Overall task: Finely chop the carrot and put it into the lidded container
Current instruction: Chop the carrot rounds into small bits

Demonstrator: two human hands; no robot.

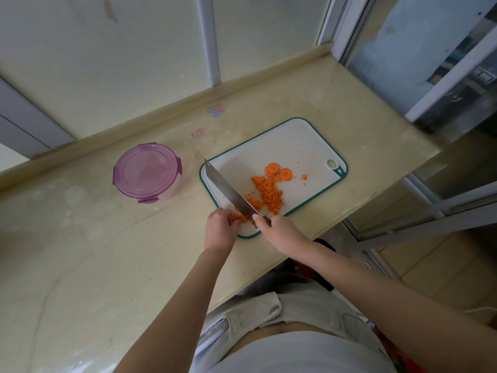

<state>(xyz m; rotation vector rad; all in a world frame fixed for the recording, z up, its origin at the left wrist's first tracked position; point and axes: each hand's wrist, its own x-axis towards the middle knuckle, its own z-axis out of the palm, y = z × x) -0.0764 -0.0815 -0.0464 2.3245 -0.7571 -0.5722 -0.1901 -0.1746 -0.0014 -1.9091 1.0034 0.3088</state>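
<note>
The chopping step is going on. The right hand (279,228) holds the knife (228,193) by its handle, blade down on the white board (293,146). The left hand (220,227) pinches some carrot bits (243,218) beside the blade. A pile of chopped carrot (269,193) and two round slices (278,171) wait on the board. The box (146,172) sits to the left, lid on. Next, I think, the slices need cutting, then the lid must come off.

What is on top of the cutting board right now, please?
On the cutting board are a pile of chopped carrot, two round slices and the knife, gripped by the right hand. The left hand hides most of the carrot piece it holds beside the blade.
</note>
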